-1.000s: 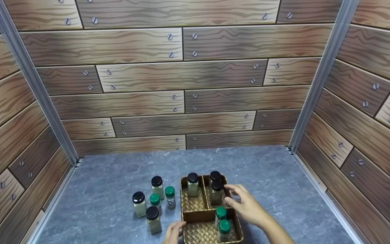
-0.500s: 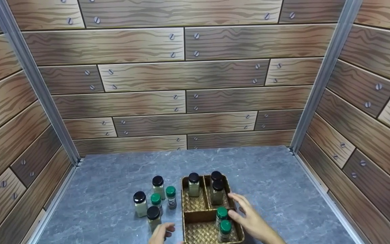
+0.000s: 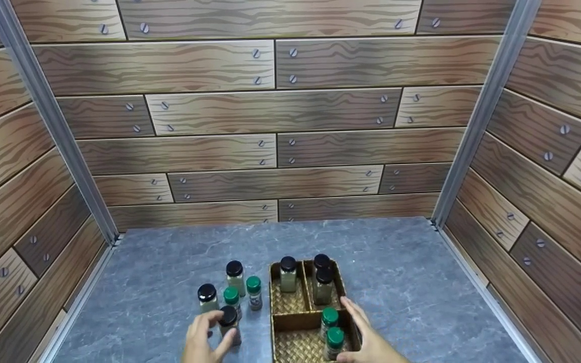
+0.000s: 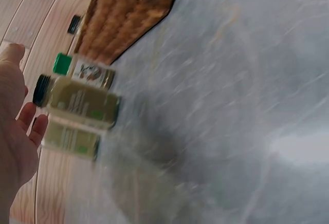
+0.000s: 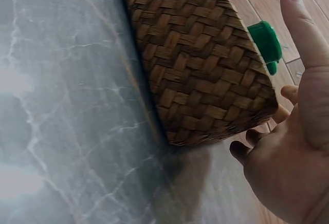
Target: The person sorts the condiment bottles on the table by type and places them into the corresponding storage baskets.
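Observation:
My left hand (image 3: 205, 338) is spread around a black-capped spice jar (image 3: 229, 330), thumb on one side and fingers on the other. In the left wrist view that hand's fingers (image 4: 38, 129) are right by the pale-filled jar (image 4: 82, 103), not wrapped round it. My right hand (image 3: 371, 340) lies along the right side of a woven divided basket (image 3: 295, 319), fingers extended near its rim. The right wrist view shows the hand (image 5: 288, 157) close to the basket's corner. In the basket's front compartment stand two green-capped jars (image 3: 329, 318); black-capped jars (image 3: 287, 277) stand in the back compartments.
Left of the basket more jars stand upright on the grey marbled table (image 3: 396, 262): two black-capped ones (image 3: 234, 277) and two green-capped ones (image 3: 254, 292). Wood-patterned walls (image 3: 270, 151) enclose the table at the back and sides.
My left hand has left the basket's left edge and moved left to the black-capped jar. The right hand has slid down along the basket's right side toward the front. The jars have stayed put.

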Tool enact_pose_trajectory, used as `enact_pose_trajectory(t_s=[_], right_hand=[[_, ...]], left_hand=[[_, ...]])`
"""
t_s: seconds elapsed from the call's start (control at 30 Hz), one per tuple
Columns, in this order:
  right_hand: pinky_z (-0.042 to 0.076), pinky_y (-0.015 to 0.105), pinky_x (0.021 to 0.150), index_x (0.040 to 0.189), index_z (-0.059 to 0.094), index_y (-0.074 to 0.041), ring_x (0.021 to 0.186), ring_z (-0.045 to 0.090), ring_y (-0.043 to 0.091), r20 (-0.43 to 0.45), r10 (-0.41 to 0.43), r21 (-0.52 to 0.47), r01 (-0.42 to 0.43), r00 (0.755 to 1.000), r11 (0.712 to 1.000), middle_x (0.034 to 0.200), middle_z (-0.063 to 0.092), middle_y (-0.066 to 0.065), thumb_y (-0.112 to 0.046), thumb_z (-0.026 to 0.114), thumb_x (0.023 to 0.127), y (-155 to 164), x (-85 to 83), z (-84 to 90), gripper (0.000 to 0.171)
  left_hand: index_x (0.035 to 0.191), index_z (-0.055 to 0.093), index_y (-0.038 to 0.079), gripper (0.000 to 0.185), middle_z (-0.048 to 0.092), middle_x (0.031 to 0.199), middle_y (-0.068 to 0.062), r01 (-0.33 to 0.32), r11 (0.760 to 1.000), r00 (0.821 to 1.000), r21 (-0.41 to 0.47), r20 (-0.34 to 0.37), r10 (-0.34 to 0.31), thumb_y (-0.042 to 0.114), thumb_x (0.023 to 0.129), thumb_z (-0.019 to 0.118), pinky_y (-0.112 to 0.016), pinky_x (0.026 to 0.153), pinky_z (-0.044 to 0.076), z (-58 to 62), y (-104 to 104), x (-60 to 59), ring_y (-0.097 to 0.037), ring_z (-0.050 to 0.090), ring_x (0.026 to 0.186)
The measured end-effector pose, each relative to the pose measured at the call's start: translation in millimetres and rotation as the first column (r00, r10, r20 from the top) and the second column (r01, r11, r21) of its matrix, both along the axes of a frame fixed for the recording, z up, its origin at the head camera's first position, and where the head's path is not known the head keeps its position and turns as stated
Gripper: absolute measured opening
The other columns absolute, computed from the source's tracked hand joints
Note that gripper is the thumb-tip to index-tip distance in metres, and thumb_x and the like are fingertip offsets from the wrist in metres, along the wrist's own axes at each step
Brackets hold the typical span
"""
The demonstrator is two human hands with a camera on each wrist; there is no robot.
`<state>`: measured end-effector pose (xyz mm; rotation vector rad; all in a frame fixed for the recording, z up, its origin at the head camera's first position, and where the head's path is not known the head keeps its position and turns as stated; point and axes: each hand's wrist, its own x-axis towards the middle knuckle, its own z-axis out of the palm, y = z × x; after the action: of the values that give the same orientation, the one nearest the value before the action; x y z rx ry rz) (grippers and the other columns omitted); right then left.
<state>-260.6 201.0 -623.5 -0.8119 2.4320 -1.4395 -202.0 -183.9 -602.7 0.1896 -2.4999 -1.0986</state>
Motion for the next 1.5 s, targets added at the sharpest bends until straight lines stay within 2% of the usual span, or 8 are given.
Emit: enact_pose_trajectory(t_s=[0.17, 0.37, 0.43, 0.6, 1.03, 1.17, 1.3, 1.5], right_hand=[[0.022, 0.086, 0.103, 0.163, 0.003, -0.010, 0.148, 0.003, 0.056, -0.037, -0.014, -0.024, 0.013, 0.999, 1.000, 0.166, 0.001, 0.028, -0.037, 0.083, 0.083, -3, -0.9, -7.7, 0.116], [0.025, 0.087, 0.098, 0.161, 0.005, 0.000, 0.151, 0.000, 0.002, -0.153, -0.036, -0.031, 0.032, 0.988, 0.999, 0.164, 0.001, 0.033, -0.034, 0.086, 0.078, -7, -1.6, -18.9, 0.121], [0.026, 0.087, 0.097, 0.160, 0.005, 0.002, 0.154, 0.002, 0.011, -0.160, -0.046, -0.035, 0.041, 0.986, 0.999, 0.163, 0.000, 0.036, -0.035, 0.086, 0.079, -8, -2.4, -20.7, 0.120], [0.023, 0.087, 0.099, 0.160, 0.002, 0.003, 0.144, 0.001, 0.063, -0.101, -0.059, -0.041, 0.055, 0.993, 0.998, 0.162, -0.004, 0.038, -0.034, 0.084, 0.082, -9, -3.2, -19.6, 0.118], [0.021, 0.085, 0.104, 0.159, 0.003, 0.004, 0.143, -0.004, 0.060, -0.080, -0.077, -0.053, 0.073, 0.994, 0.996, 0.164, -0.004, 0.033, -0.032, 0.085, 0.081, -10, -1.5, -20.0, 0.119], [0.022, 0.084, 0.104, 0.160, 0.004, 0.003, 0.154, -0.006, 0.020, -0.107, -0.081, -0.046, 0.077, 0.991, 0.996, 0.164, -0.003, 0.033, -0.035, 0.086, 0.079, -9, -0.5, -21.8, 0.121], [0.023, 0.085, 0.102, 0.159, 0.005, 0.004, 0.138, -0.011, -0.025, -0.150, -0.072, -0.058, 0.064, 0.986, 0.996, 0.163, -0.002, 0.034, -0.037, 0.087, 0.078, -9, 0.7, -23.8, 0.122], [0.024, 0.085, 0.102, 0.159, 0.007, 0.005, 0.135, -0.011, -0.028, -0.159, -0.090, -0.055, 0.082, 0.983, 0.995, 0.164, 0.000, 0.034, -0.034, 0.089, 0.076, -10, 1.3, -25.5, 0.122]], left_hand=[[0.118, 0.063, 0.013, 0.038, 0.061, 0.113, -0.004, 0.020, 0.999, 0.999, 0.040, 0.027, -0.021, 0.025, 0.086, 0.080, -0.037, 0.082, 0.056, 5.1, -12, -8.1, -0.020, 0.059, 0.104], [0.121, 0.062, 0.012, 0.039, 0.060, 0.119, -0.009, 0.041, 0.994, 0.995, 0.096, 0.090, -0.050, 0.026, 0.089, 0.078, -0.043, 0.087, 0.055, 10.1, -20, -16.8, -0.025, 0.058, 0.108], [0.123, 0.061, 0.011, 0.041, 0.059, 0.121, -0.011, 0.059, 0.993, 0.989, 0.107, 0.126, -0.072, 0.030, 0.090, 0.077, -0.043, 0.088, 0.055, 10.7, -22, -20.0, -0.026, 0.058, 0.109], [0.128, 0.058, 0.010, 0.053, 0.057, 0.127, -0.011, 0.131, 0.982, 0.971, 0.135, 0.180, -0.155, 0.041, 0.089, 0.076, -0.045, 0.089, 0.054, 7.4, -31, -28.1, -0.026, 0.059, 0.114], [0.123, 0.060, 0.010, 0.049, 0.063, 0.120, -0.009, 0.254, 0.953, 0.941, 0.162, 0.186, -0.283, 0.039, 0.088, 0.076, -0.039, 0.090, 0.058, 0.0, -31, -40.2, -0.022, 0.063, 0.110], [0.122, 0.061, 0.009, 0.048, 0.067, 0.116, -0.009, 0.265, 0.948, 0.939, 0.175, 0.175, -0.295, 0.038, 0.088, 0.077, -0.036, 0.088, 0.058, -3.1, -30, -39.9, -0.022, 0.065, 0.108], [0.121, 0.063, 0.009, 0.053, 0.070, 0.117, -0.009, 0.273, 0.945, 0.938, 0.181, 0.166, -0.303, 0.043, 0.084, 0.078, -0.036, 0.089, 0.059, -4.7, -33, -40.2, -0.024, 0.067, 0.110], [0.119, 0.066, 0.010, 0.052, 0.072, 0.115, -0.008, 0.283, 0.942, 0.937, 0.180, 0.158, -0.312, 0.043, 0.082, 0.079, -0.037, 0.091, 0.058, -6.1, -36, -41.9, -0.022, 0.069, 0.108]])
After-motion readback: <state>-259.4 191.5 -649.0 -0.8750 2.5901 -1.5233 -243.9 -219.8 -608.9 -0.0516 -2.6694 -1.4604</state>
